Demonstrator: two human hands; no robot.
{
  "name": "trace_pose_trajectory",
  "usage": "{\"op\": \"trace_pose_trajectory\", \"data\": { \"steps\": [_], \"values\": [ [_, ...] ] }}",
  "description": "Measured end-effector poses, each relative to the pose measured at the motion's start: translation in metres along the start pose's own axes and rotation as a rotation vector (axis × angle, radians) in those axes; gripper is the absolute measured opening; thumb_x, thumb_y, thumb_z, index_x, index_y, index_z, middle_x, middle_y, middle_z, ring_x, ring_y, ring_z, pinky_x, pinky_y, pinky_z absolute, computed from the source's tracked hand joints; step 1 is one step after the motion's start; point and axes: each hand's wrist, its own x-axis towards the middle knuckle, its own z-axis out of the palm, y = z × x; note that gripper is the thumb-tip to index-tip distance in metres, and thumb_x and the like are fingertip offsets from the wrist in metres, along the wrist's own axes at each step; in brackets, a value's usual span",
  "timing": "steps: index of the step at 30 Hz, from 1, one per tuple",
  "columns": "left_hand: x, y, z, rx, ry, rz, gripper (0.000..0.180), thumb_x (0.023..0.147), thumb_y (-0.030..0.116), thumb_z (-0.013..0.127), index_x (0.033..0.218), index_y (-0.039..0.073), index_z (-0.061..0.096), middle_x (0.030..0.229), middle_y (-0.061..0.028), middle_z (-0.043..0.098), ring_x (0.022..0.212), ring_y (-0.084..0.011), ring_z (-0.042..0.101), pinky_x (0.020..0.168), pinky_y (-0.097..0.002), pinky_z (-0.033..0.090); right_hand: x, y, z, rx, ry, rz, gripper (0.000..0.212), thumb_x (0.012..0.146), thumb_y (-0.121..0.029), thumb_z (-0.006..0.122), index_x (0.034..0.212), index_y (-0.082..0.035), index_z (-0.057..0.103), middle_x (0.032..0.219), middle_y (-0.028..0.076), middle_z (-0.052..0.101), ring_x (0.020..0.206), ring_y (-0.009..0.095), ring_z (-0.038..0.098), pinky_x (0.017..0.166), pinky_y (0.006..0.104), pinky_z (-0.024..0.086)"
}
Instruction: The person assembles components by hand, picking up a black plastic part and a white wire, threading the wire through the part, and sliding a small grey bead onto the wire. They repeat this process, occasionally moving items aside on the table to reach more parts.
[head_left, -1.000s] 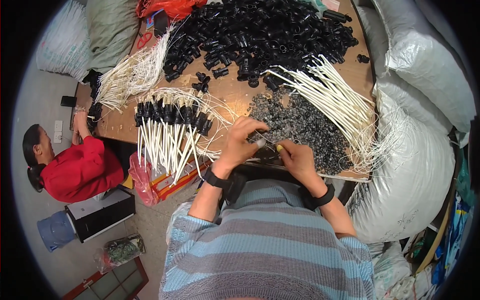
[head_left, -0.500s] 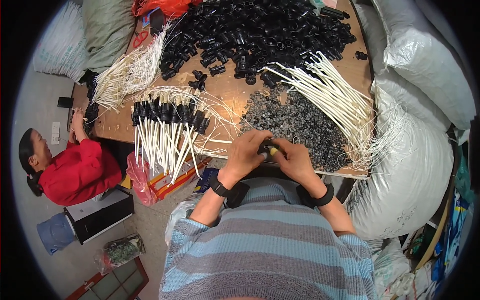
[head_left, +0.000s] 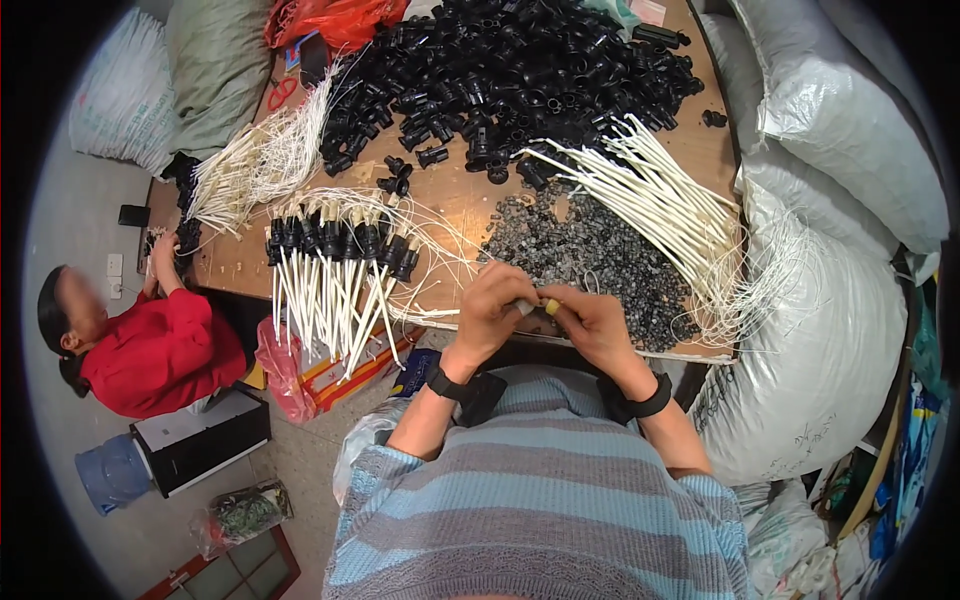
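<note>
My left hand [head_left: 490, 308] and my right hand [head_left: 597, 328] meet at the table's front edge, fingers curled in and fingertips close together. Whatever they pinch is too small and too covered to name. A pale wrap shows on a left fingertip, a yellow one on my right thumb. Just beyond the hands spreads a heap of small dark grey clips or nuts [head_left: 560, 238]. Left of them lie black lamp sockets [head_left: 345, 242] with white sleeved wires [head_left: 318, 305] hanging over the edge.
Black socket shells [head_left: 520, 65] pile up at the back of the table [head_left: 455, 185]. White sleeved wires [head_left: 655, 190] lie at right, another wire bundle [head_left: 255, 175] at far left. White sacks [head_left: 810, 330] crowd the right side. A person in red [head_left: 165, 345] works at the left end.
The dark piece seen between my hands half a second ago no longer shows. My left fingers have curled in more, and my fingertips are closer together.
</note>
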Motion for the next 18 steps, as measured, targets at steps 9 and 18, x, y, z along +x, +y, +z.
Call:
{"op": "trace_pose_trajectory", "data": {
  "steps": [9, 18],
  "values": [
    [0.008, -0.026, -0.041, 0.568, 0.022, -0.152, 0.047, 0.072, -0.006, 0.058, 0.118, 0.005, 0.06, 0.101, -0.0152, 0.065, 0.098, -0.0337, 0.06, 0.085, -0.0394, 0.048, -0.011, 0.007, -0.012, -0.134, 0.023, 0.069, 0.013, 0.083, -0.012, 0.064, 0.094, -0.006, 0.069, 0.069, 0.012, 0.064, 0.057, 0.02, 0.061, 0.054, 0.029, 0.046],
    [0.013, -0.028, -0.043, 0.52, 0.036, -0.192, 0.025, 0.071, -0.001, 0.069, 0.095, 0.005, 0.066, 0.084, -0.012, 0.065, 0.079, -0.0295, 0.063, 0.071, -0.0353, 0.051, 0.001, 0.01, -0.008, -0.005, 0.035, 0.146, 0.013, 0.081, -0.01, 0.064, 0.09, -0.003, 0.068, 0.062, 0.013, 0.061, 0.051, 0.019, 0.059, 0.05, 0.0306, 0.043]
  ]
}}
